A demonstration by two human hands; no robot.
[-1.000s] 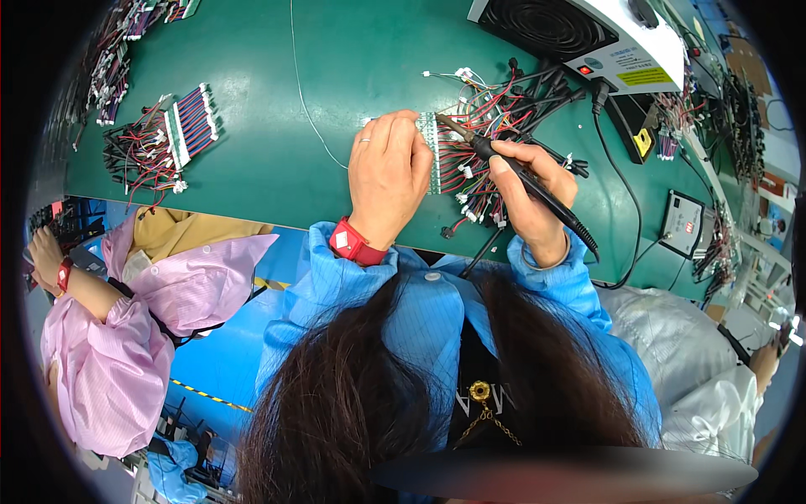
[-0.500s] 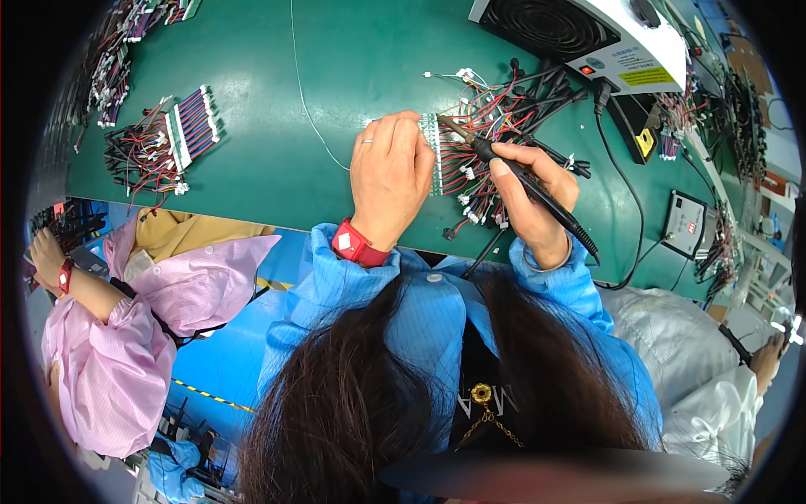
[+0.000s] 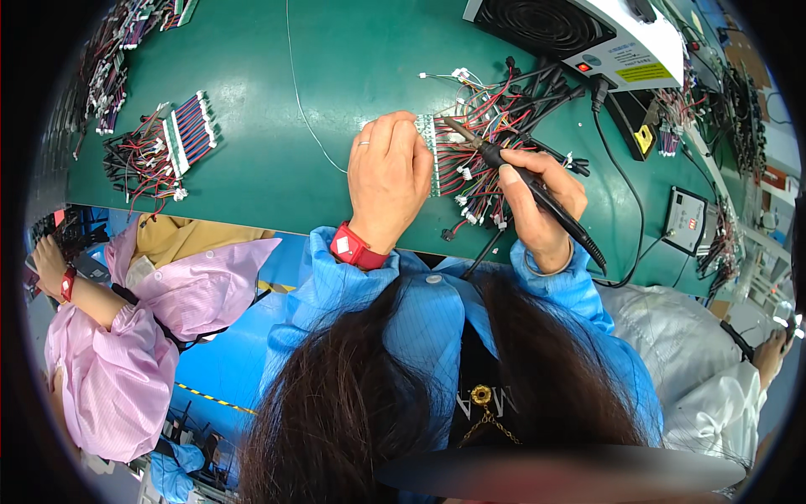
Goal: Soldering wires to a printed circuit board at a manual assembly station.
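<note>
One green circuit strip (image 3: pixel 428 133): flat on the desk (image 3: pixel 252 50), just right of the left hand, standing nearly straight away from the worker.
Wires on it: a fan of red, black and white wires (image 3: pixel 483 181) spreads rightward from the strip, white plugs among them.
Soldering iron (image 3: pixel 494 156): slanted over the wires, tip near the strip's far end; from where I stand I can't tell whether it touches.
Right hand (image 3: pixel 547 220): closed round the black handle like a pen, thumb and fingers forward.
Left hand (image 3: pixel 388 176): back upward, fingers bent in beside the strip; the fingertips are hidden, so I can't say what they grip.
Thin wire (image 3: pixel 301 107): runs down the desk from the far edge to the left hand's side.
Left of the hands: a second strip (image 3: pixel 175 144) with its own wires, well apart.
Upper right: a white box (image 3: pixel 634 50) with a dark fan grille; below it, a black stand (image 3: pixel 623 126) and a small pale control box (image 3: pixel 684 220).
Neighbours: a person in pink (image 3: pixel 117 370) at left, a white sleeve (image 3: pixel 705 420) at right.
</note>
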